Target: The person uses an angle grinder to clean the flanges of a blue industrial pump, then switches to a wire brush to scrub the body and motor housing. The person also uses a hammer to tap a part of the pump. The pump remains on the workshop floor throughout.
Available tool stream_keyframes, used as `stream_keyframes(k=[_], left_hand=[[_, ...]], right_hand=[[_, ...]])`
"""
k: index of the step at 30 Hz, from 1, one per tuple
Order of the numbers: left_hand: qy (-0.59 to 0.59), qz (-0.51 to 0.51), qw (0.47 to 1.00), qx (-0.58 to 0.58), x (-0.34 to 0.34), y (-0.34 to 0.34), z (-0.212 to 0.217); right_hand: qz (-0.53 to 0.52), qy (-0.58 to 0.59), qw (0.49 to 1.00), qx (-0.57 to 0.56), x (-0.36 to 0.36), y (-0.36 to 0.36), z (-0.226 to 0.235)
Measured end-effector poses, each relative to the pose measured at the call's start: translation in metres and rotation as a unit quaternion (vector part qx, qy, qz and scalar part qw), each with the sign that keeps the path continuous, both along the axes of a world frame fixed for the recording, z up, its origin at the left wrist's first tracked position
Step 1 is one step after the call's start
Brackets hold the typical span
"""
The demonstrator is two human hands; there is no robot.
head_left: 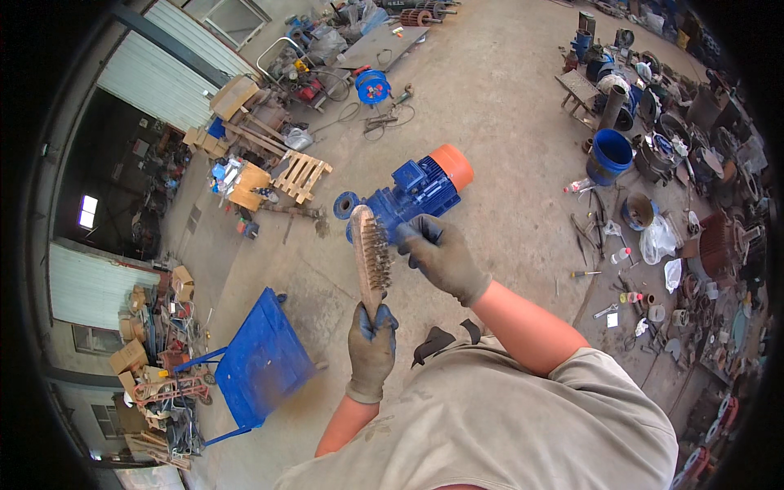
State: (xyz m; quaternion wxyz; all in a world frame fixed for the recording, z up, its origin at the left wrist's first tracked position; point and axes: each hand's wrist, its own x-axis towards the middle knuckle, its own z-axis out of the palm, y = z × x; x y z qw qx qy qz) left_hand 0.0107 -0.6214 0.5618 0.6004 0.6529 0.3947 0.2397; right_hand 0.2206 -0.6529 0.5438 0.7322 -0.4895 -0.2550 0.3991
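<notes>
Blue cart [261,363], one, stands left of one orange-ended motor [426,192]. Of two gloved hands, the right hand [443,255], elbow bent, half-curls blurred fingers beside bristles [376,257], its hold unclear; the left hand [371,349] closes round the handle of one upright wire brush [363,249]. Pale lettering marks a dark object [418,4] at the top edge.

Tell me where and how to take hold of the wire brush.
Take the wire brush by the bare wooden handle at its lower end, likely best from the wearer's side, where the left grip holds it. The bristles line the upper part and face right, so keep fingers off that side.
</notes>
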Motion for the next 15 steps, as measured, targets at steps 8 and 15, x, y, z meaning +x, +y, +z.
stream_keyframes(k=[8,15], left_hand=[[0.119,-0.005,0.959,0.256,-0.008,0.005,-0.002],[-0.011,0.015,1.0,-0.016,-0.013,0.006,0.0]], right_hand=[[-0.076,-0.25,0.965,-0.029,-0.015,0.001,0.018],[-0.1,-0.067,0.992,0.043,0.007,0.014,0.01]])
